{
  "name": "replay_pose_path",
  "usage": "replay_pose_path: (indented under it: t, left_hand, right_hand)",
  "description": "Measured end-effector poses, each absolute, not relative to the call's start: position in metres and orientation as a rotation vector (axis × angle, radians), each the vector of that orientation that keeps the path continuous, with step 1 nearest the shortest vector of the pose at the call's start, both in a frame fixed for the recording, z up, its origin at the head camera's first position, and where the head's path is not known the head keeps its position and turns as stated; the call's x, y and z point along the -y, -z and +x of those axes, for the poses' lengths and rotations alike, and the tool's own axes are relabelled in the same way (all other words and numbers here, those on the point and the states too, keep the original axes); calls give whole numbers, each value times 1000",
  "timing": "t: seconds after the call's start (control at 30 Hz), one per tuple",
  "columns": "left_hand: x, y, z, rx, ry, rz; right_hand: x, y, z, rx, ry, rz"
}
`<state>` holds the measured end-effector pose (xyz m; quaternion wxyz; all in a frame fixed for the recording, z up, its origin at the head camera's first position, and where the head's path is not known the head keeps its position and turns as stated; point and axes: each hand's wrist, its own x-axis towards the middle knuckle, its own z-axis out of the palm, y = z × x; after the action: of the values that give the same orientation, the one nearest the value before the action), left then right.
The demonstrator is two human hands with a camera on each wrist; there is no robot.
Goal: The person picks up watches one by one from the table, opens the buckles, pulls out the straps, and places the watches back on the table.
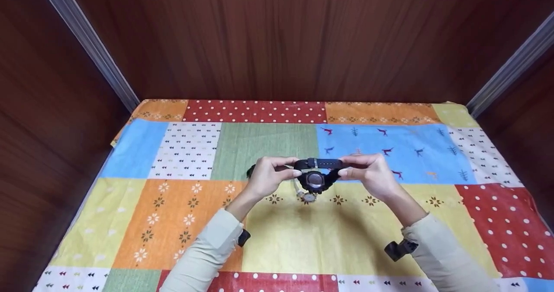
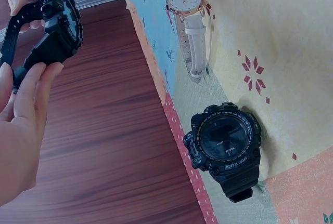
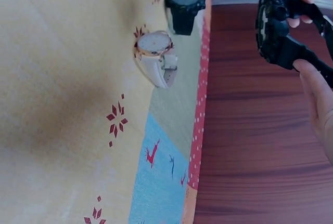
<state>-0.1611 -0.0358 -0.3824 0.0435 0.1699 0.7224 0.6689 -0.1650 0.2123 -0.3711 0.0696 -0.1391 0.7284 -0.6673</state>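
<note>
Between both hands a black sports watch is held up above the table, its strap buckled into a loop and its dial facing the person. My left hand pinches one side of the strap between thumb and fingers. On the other side my right hand pinches the strap likewise. In the left wrist view, the held watch shows its thick case from the side. Below it on the cloth lies a white-strapped watch with a rose-gold rim. A second black sports watch lies near it, mostly hidden behind my left hand in the head view.
A patchwork-patterned cloth covers the table. Dark wood-grain panels stand behind it and at both sides, with metal strips at the corners. Each wrist wears a small black camera at the sleeve cuff.
</note>
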Motion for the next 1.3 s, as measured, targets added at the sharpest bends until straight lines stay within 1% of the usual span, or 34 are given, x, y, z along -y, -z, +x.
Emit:
replay_pose_path:
  t: [0.13,0.37,0.5,0.9,1.3]
  left_hand:
    - [37,383,-162,-2148,-2083,534]
    - [41,382,-161,-1944,-2235,408]
    - [40,382,-161,-1978,-2187,409]
    - [34,382,-162,-1912,-2207,422]
    - [25,384,-163,-1849,-2256,319]
  right_hand:
    - [-214,371,-165,-2168,2042,-459]
    - [-225,371,-165,-1935,2332,-417]
    - [-228,372,-165,-1937,2297,-468]
    - [-229,372,-166,-1654,2368,-510]
    - [-226,367,-174,-1686,2232,-335]
